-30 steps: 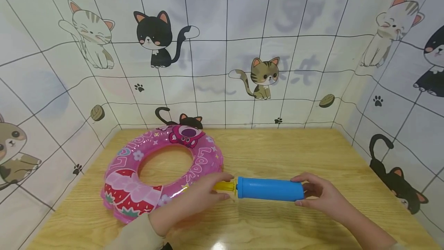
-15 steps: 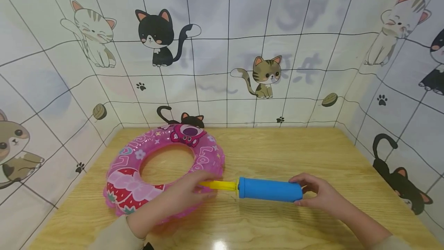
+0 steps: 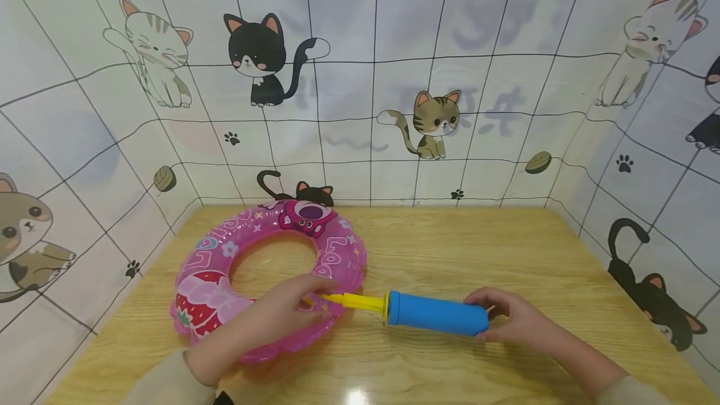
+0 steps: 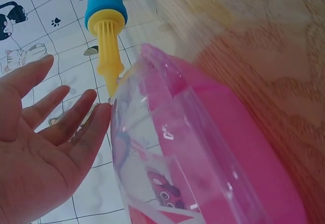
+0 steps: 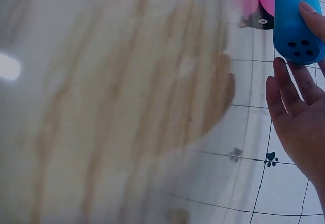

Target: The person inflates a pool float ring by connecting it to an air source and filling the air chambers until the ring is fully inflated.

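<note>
A blue hand pump (image 3: 435, 313) with a yellow nozzle (image 3: 362, 302) points leftward at a pink swim ring (image 3: 351, 255). Thumb and fingers of my right hand (image 3: 517, 319) hold the pump's blue far end; in the right wrist view, small holes mark that end. My left hand (image 3: 281, 311) is over the ring's near side, beside the nozzle tip. Its fingers are spread in the left wrist view, with one fingertip at the clear plastic of the ring (image 4: 203, 127). The tip of the yellow nozzle (image 4: 108, 51) meets or overlaps the ring's edge there; whether it is inserted cannot be told.
A wooden table (image 3: 450, 249) carries everything. Behind it and along both sides hangs a white gridded cloth (image 3: 349, 36) printed with cartoon cats. The ring lies on the left part of the table, close to the back cloth.
My left hand has let go of the yellow nozzle and shifted left over the ring, baring the nozzle tip. The pump's right end has dipped slightly, with my right hand still on it.
</note>
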`<control>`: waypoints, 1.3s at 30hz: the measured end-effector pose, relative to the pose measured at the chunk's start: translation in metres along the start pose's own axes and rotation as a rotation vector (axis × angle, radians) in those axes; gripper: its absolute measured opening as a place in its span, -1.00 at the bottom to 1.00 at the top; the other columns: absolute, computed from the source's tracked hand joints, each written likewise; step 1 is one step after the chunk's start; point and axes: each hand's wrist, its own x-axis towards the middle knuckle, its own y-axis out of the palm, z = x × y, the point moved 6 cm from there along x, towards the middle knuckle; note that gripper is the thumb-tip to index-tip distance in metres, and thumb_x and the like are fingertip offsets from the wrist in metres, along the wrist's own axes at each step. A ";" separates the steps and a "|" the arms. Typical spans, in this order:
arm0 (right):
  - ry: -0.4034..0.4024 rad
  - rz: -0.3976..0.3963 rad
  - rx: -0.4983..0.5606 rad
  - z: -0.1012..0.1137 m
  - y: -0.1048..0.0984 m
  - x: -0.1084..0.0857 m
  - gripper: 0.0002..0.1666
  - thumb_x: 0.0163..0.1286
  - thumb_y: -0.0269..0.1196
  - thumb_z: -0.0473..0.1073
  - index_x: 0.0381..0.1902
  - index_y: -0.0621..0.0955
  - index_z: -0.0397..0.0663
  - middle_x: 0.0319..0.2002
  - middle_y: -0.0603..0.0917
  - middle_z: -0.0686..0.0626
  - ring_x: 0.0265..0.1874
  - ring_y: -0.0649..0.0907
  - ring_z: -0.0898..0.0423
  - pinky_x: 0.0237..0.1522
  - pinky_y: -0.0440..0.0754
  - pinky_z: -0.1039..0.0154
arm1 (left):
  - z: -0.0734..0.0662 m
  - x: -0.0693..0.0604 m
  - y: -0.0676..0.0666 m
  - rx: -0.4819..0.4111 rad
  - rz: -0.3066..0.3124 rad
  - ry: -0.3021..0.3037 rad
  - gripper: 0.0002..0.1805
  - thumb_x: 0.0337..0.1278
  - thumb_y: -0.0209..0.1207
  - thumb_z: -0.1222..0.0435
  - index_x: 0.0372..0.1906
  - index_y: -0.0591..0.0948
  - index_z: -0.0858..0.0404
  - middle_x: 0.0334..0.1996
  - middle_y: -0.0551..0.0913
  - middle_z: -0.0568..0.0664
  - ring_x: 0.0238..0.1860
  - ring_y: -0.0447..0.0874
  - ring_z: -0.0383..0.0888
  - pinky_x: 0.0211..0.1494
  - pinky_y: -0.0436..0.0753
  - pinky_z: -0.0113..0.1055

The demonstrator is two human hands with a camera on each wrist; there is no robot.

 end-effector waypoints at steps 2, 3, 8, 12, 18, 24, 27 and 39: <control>0.003 0.017 -0.010 0.000 0.001 0.001 -0.38 0.08 0.50 -0.18 0.09 0.53 -0.21 0.01 0.55 -0.21 -0.11 0.56 0.15 -0.16 0.62 0.22 | 0.001 -0.001 0.000 0.001 0.011 -0.006 -0.59 0.22 0.28 0.27 0.18 0.57 0.12 -0.03 0.63 -0.21 -0.01 0.57 -0.14 0.06 0.61 -0.15; 0.000 0.024 -0.015 0.000 0.002 0.002 -0.38 0.08 0.51 -0.17 0.09 0.53 -0.20 0.00 0.56 -0.20 -0.11 0.56 0.15 -0.16 0.61 0.22 | 0.002 -0.002 0.000 0.003 0.017 -0.007 -0.59 0.23 0.27 0.28 0.19 0.57 0.12 -0.03 0.62 -0.22 0.00 0.57 -0.13 0.07 0.61 -0.16; 0.000 0.065 -0.024 0.000 0.004 0.004 -0.39 0.07 0.52 -0.16 0.06 0.53 -0.16 -0.03 0.57 -0.14 -0.12 0.56 0.16 -0.15 0.60 0.23 | 0.003 -0.004 -0.001 0.026 0.044 -0.014 -0.56 0.23 0.28 0.27 0.21 0.55 0.09 -0.01 0.61 -0.23 0.03 0.56 -0.13 0.08 0.60 -0.18; -0.015 0.102 -0.015 -0.001 0.007 0.006 -0.40 0.07 0.51 -0.16 0.06 0.53 -0.13 -0.04 0.58 -0.10 -0.13 0.55 0.15 -0.15 0.59 0.23 | 0.002 -0.005 -0.004 0.060 0.043 0.007 -0.55 0.20 0.29 0.29 0.20 0.55 0.12 -0.01 0.61 -0.20 0.01 0.56 -0.12 0.07 0.60 -0.16; 0.023 0.137 -0.002 -0.001 0.009 0.007 -0.40 0.08 0.51 -0.15 0.06 0.53 -0.11 -0.03 0.57 -0.10 -0.10 0.55 0.14 -0.13 0.56 0.20 | 0.000 -0.006 -0.006 0.132 0.065 0.020 -0.50 0.09 0.37 0.27 0.18 0.56 0.06 -0.03 0.61 -0.22 -0.07 0.54 -0.20 0.05 0.60 -0.21; 0.004 0.144 -0.069 0.009 0.007 0.013 -0.40 0.07 0.52 -0.08 0.05 0.54 -0.05 -0.02 0.58 -0.03 -0.10 0.55 0.11 -0.09 0.57 0.16 | -0.001 -0.003 -0.012 0.196 0.093 0.021 -0.42 -0.02 0.44 0.25 0.19 0.57 0.08 0.02 0.58 -0.14 -0.06 0.54 -0.15 -0.01 0.63 -0.19; -0.030 0.133 -0.099 0.015 0.005 0.018 -0.42 0.11 0.49 -0.06 0.05 0.53 -0.05 -0.01 0.59 -0.01 -0.09 0.55 0.09 -0.07 0.57 0.15 | 0.002 0.001 -0.014 0.235 0.085 0.001 -0.38 -0.06 0.47 0.21 0.20 0.56 0.05 0.13 0.53 -0.07 0.10 0.51 -0.04 0.06 0.62 -0.08; -0.143 0.157 -0.062 0.049 0.029 0.056 -0.44 0.19 0.44 -0.10 0.12 0.52 0.01 0.08 0.55 -0.06 0.02 0.53 -0.07 0.02 0.53 0.04 | 0.031 0.018 -0.003 0.254 -0.004 0.033 -0.41 -0.06 0.48 0.22 0.15 0.55 -0.03 0.36 0.24 0.10 0.28 0.36 0.12 0.12 0.58 -0.05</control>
